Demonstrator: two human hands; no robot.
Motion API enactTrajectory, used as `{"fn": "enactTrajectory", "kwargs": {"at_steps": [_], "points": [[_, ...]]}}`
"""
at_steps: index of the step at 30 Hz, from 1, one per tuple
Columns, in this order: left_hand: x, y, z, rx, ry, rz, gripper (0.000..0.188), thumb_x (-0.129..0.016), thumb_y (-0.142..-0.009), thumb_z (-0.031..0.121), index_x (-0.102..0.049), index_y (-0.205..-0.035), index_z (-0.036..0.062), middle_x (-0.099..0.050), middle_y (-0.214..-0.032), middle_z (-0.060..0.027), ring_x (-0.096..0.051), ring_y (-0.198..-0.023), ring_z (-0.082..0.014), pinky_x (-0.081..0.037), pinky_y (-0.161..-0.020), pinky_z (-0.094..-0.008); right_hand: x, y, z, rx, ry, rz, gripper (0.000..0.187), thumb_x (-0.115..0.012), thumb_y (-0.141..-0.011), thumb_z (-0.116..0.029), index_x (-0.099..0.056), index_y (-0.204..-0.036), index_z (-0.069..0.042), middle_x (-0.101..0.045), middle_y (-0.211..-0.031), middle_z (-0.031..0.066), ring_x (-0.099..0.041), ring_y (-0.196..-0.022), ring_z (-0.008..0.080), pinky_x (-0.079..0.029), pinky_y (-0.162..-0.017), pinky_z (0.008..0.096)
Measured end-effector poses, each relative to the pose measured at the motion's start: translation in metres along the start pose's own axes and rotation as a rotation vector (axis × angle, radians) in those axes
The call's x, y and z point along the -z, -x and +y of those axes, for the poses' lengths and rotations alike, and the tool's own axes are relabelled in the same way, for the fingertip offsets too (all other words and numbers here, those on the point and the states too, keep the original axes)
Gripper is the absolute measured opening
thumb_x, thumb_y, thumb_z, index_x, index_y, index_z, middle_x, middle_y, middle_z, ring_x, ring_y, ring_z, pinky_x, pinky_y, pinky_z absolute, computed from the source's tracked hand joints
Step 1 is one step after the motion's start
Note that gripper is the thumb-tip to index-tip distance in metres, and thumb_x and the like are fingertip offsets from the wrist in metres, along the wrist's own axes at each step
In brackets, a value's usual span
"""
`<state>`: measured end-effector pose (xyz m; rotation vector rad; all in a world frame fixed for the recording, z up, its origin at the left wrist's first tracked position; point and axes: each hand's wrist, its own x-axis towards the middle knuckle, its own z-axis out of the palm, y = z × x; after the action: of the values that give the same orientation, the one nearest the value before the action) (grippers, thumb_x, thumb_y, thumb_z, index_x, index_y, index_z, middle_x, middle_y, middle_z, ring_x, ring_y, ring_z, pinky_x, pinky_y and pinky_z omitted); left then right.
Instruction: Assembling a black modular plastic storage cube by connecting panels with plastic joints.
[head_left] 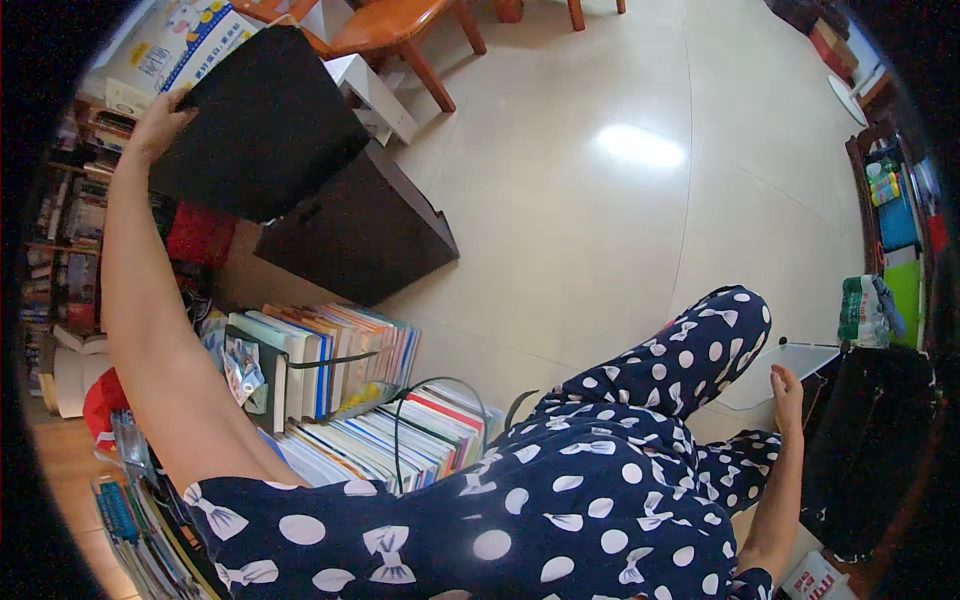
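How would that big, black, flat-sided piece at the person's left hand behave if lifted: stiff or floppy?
The black, flat-sided piece looks fairly stiff: its edges run nearly straight, without visible sagging. Being broad, with the left hand at one edge, it would probably tilt if lifted only there. Its dull surface suggests it may not be very slippery.

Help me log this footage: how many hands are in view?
2. The left hand grips the edge of the black panel at upper left; the right hand is at lower right, beside the pale panel, and whether it touches that is unclear.
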<state>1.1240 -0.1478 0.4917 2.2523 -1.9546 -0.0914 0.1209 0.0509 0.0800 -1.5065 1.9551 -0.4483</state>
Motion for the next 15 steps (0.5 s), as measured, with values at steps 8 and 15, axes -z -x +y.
{"fn": "enactTrajectory", "kwargs": {"at_steps": [8, 15], "points": [[-0.04, 0.01, -0.041, 0.168, 0.225, -0.127, 0.048, -0.062, -0.088, 0.003, -0.052, -0.135, 0.004, -0.064, -0.111, -0.0071, -0.057, -0.096, -0.0161, -0.045, -0.086, -0.0285, 0.002, -0.003, -0.002, 0.0, 0.004, 0.001, 0.027, -0.056, -0.095, -0.014, -0.063, -0.114, 0.002, -0.067, -0.114, 0.0132, -0.061, -0.109, 0.0223, -0.043, -0.097, 0.0332], [-0.108, 0.025, -0.002, 0.176, 0.43, -0.24, 0.048, -0.048, -0.079, -0.007, -0.058, -0.125, 0.0019, -0.062, -0.097, -0.0035, -0.054, -0.078, -0.0185, -0.045, -0.072, -0.0305, 0.008, 0.009, 0.025, -0.044, 0.003, 0.038, 0.026, -0.057, -0.095, -0.012, -0.062, -0.115, 0.003, -0.066, -0.115, 0.0133, -0.061, -0.109, 0.0221, -0.044, -0.096, 0.0335]]}}
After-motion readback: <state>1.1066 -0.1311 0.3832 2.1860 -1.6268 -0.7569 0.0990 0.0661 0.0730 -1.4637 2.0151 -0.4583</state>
